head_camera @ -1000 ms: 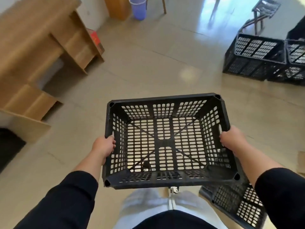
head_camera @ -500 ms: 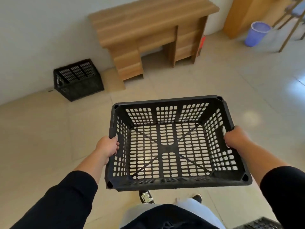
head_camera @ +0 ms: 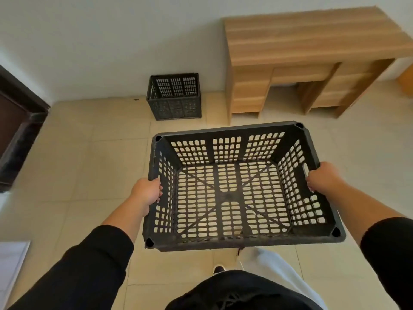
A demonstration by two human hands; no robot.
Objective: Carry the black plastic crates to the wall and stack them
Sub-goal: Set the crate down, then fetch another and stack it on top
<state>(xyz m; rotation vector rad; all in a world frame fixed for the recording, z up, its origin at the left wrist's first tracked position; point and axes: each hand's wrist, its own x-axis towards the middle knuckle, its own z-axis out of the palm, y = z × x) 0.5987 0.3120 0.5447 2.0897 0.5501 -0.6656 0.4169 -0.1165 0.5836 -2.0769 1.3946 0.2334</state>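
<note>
I'm mid-carry: left hand [head_camera: 146, 193] is curled tight on the carried crate [head_camera: 237, 189] at its left rim, fingers hooked inside the wall; right hand [head_camera: 324, 179] is clamped on the right rim the same way, crate off the floor and roughly level in front of me. Next, I reckon: walk fwd, line it up over the stacked crates [head_camera: 175, 97] at the wall [head_camera: 111, 41], lower square onto the top rim. Room L to R: dark door frame [head_camera: 15, 128], beige tile floor [head_camera: 89, 153], wooden desk [head_camera: 312, 59] just right of the stack.

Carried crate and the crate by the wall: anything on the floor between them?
Nothing: the head view shows only bare tiled floor between the carried crate and the crate by the wall.
</note>
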